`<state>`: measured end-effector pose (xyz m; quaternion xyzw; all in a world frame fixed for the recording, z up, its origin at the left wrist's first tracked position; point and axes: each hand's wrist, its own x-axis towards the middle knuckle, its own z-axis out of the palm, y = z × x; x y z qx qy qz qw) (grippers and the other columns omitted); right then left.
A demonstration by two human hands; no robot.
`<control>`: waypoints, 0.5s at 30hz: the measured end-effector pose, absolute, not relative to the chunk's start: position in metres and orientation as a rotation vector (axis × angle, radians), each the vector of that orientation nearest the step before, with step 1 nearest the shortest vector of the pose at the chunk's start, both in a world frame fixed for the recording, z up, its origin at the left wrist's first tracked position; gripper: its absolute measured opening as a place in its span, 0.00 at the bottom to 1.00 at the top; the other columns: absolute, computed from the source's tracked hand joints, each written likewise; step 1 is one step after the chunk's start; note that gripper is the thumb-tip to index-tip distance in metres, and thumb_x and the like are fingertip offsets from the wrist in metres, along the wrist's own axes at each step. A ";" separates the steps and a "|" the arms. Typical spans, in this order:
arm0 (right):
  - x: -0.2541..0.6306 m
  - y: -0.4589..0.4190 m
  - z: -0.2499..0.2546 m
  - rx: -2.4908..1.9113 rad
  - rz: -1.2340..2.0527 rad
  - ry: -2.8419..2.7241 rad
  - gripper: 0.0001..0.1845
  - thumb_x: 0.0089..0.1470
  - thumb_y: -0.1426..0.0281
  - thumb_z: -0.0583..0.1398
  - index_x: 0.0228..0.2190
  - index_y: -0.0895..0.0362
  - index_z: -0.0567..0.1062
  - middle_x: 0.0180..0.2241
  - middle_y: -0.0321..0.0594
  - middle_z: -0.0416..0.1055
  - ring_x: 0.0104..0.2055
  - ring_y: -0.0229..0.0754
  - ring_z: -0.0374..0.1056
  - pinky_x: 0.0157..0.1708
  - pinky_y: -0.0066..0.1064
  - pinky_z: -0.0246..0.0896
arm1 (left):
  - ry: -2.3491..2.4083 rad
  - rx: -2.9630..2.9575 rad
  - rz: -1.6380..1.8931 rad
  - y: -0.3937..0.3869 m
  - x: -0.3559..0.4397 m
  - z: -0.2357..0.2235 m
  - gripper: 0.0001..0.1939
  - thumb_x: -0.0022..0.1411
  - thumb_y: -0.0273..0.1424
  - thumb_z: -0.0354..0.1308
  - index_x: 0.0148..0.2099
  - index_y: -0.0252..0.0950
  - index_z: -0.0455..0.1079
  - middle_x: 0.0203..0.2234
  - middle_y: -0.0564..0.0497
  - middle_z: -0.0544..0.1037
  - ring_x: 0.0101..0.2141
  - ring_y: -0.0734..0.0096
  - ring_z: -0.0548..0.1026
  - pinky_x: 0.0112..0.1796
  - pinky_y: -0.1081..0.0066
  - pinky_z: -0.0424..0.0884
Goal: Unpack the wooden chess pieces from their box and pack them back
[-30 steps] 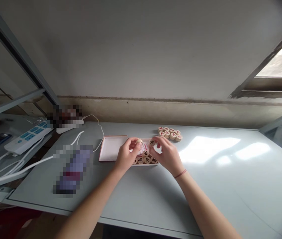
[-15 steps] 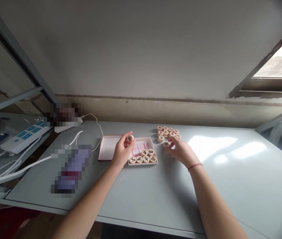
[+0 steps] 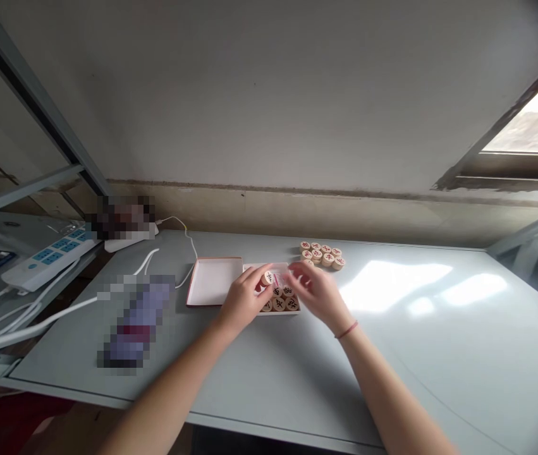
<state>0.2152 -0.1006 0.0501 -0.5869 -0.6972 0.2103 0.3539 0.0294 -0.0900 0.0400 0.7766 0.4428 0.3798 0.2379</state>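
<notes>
My left hand is over the near left of a shallow white box and pinches a round wooden xiangqi piece with a black character. Several similar pieces sit in the box, beside a sheet with a red grid that my hands partly hide. My right hand hangs over the box's right corner, fingers curled toward the left hand. Whether it holds anything is hidden. Behind it lies a tight cluster of wooden pieces with red characters.
The white box lid with a red edge lies left of the box on the pale grey table. Farther left are a pixelated object, a white power strip and white cables. A wall runs behind the table.
My left hand has moved right, carrying its piece from the lid's edge over the box. My right hand has come left from the cluster to the box, and the loose piece by the cluster has gone.
</notes>
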 end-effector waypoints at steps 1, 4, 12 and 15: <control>0.205 -0.105 0.052 -1.439 0.605 -1.853 0.16 0.55 0.57 0.54 0.37 0.55 0.72 0.29 0.39 0.72 0.25 0.36 0.64 0.26 0.27 0.60 | 1.189 2.184 1.023 -0.090 0.030 0.037 0.19 0.63 0.31 0.53 0.56 0.38 0.66 0.38 0.47 0.75 0.35 0.68 0.73 0.40 0.67 0.72; 0.185 -0.113 0.055 -1.362 0.649 -1.892 0.15 0.55 0.59 0.54 0.39 0.55 0.72 0.29 0.37 0.72 0.24 0.34 0.63 0.26 0.27 0.60 | 1.152 2.266 0.997 -0.089 0.030 0.032 0.20 0.64 0.30 0.51 0.58 0.39 0.64 0.38 0.46 0.75 0.37 0.66 0.73 0.42 0.66 0.72; 0.225 -0.096 0.049 -1.618 0.450 -1.514 0.16 0.48 0.63 0.57 0.38 0.56 0.74 0.37 0.42 0.74 0.31 0.39 0.69 0.31 0.30 0.64 | 1.117 2.331 0.937 -0.090 0.031 0.035 0.20 0.63 0.31 0.53 0.58 0.39 0.63 0.39 0.48 0.75 0.39 0.68 0.74 0.43 0.68 0.72; 0.251 -0.087 0.040 -1.877 0.238 -1.547 0.15 0.45 0.63 0.58 0.37 0.54 0.75 0.38 0.41 0.74 0.29 0.40 0.67 0.31 0.32 0.62 | 1.117 2.311 0.908 -0.091 0.030 0.036 0.18 0.64 0.31 0.51 0.56 0.39 0.64 0.41 0.48 0.74 0.40 0.69 0.74 0.44 0.69 0.72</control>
